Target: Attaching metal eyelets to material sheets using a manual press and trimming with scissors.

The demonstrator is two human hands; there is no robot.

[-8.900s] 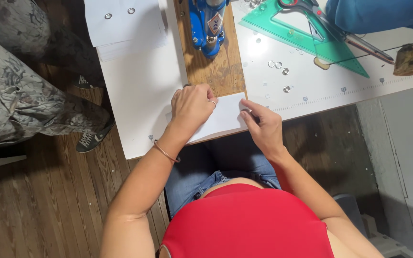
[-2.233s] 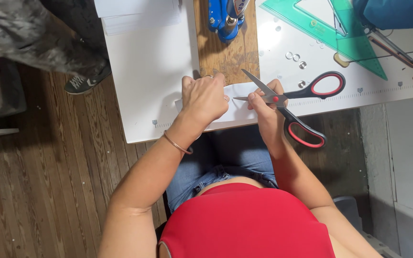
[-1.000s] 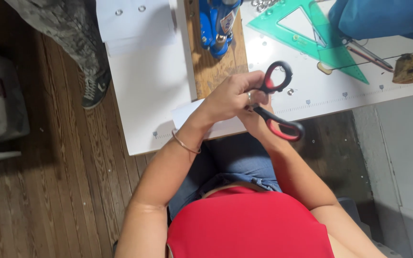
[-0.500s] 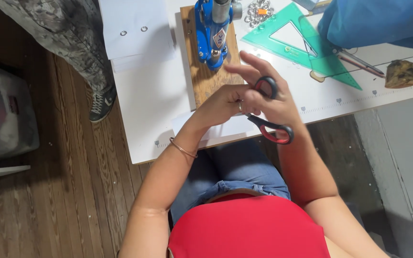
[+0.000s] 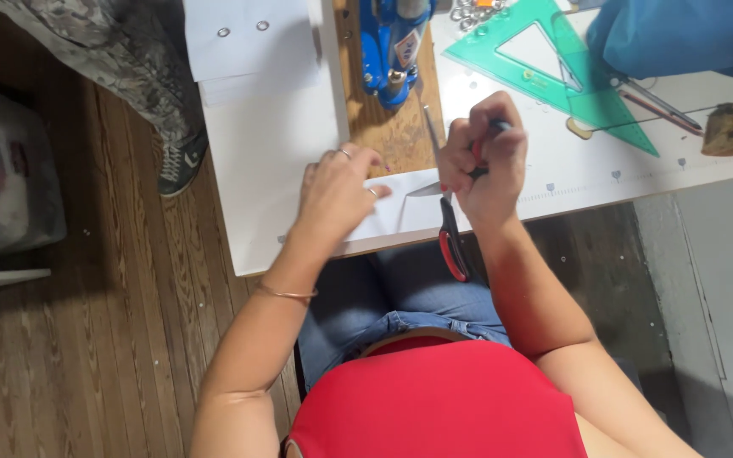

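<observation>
Pressing flat on a white paper piece (image 5: 400,208) at the frame's centre, the left hand (image 5: 332,191) lies fingers spread; the right hand (image 5: 481,161) grips red-handled scissors (image 5: 451,229), blades open over the worktop (image 5: 265,170).

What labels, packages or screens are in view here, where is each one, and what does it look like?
Label: on the blue press tool at the table's top centre; small shield shape, pale with red and dark print.
Storage box: on the floor at far left; translucent grey, with a small reddish patch on its side.
No screens.
</observation>
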